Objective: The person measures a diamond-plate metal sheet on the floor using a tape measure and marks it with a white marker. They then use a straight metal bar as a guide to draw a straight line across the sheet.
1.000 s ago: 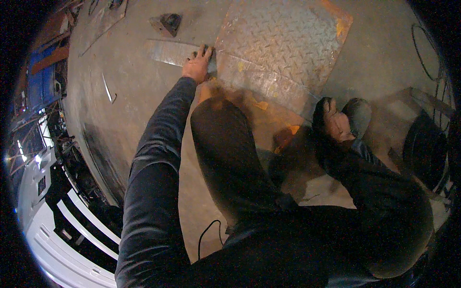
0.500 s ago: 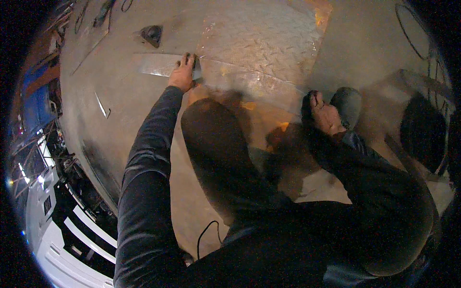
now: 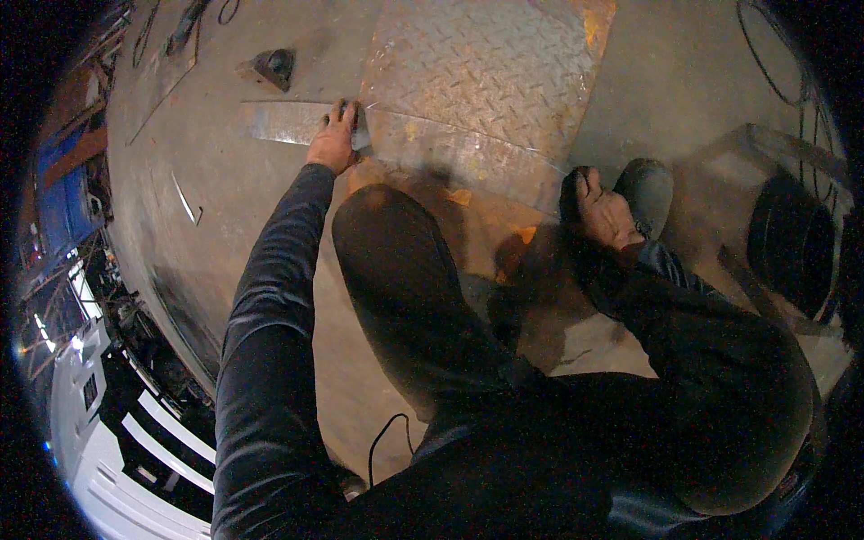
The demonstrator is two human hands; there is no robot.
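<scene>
A long flat metal strip (image 3: 486,153) lies crosswise over the near part of a rusty diamond-tread plate (image 3: 486,63), and its left end reaches past the plate onto the floor. My left hand (image 3: 335,139) rests on the strip near the plate's left edge, fingers stretched out and slightly apart, thumb not clearly seen. At the strip's right end, my right hand (image 3: 606,210) is closed, its fingers curled beside a dark shape. What it grips is lost in shadow. My bent knee (image 3: 387,216) stands between both hands, close to the plate's near edge.
A dark triangular block (image 3: 274,69) sits on the floor beyond my left hand. A thin angled metal piece (image 3: 187,200) lies farther left. Cables (image 3: 765,54) hang or lie at the far right, near a dark round object (image 3: 792,243). A thin black cord (image 3: 373,450) loops below my knee.
The whole view has shifted slightly, so the plate and strip sit a little farther left and the tread pattern looks sharper. Both hands keep their places at the strip.
</scene>
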